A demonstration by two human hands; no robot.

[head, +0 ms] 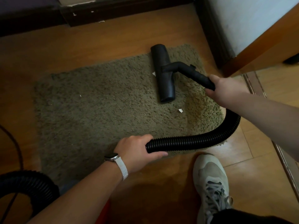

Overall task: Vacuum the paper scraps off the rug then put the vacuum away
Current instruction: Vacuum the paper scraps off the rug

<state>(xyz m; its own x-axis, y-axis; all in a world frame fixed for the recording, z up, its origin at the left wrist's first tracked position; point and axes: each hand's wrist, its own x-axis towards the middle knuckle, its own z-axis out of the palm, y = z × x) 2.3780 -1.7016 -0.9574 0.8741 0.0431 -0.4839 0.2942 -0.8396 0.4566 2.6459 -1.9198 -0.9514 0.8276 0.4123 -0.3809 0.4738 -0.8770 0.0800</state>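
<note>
Rug (97,110): shaggy cloth pile, olive, rough and matt.
Floor (80,42): wood boards, warm varnish, glossy, sheen strongest at 4 o'clock.
Floor head (163,75), at 1 o'clock on the rug: smooth black plastic, soft sheen.
Wand (194,75): same plastic, matt.
Hose (194,141): black plastic, ribbed, glossy on the ridges.
Paper scraps (180,110): white paper, matt.
Skirting board (113,12), 12 o'clock: dark finish, chipped to white.
Watch strap (122,169): white, smooth.
Shoe (210,178), 5 o'clock: grey mesh cloth, woven laces.

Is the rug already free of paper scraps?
No, three white scraps lie on the rug, one beside the nozzle.
</note>
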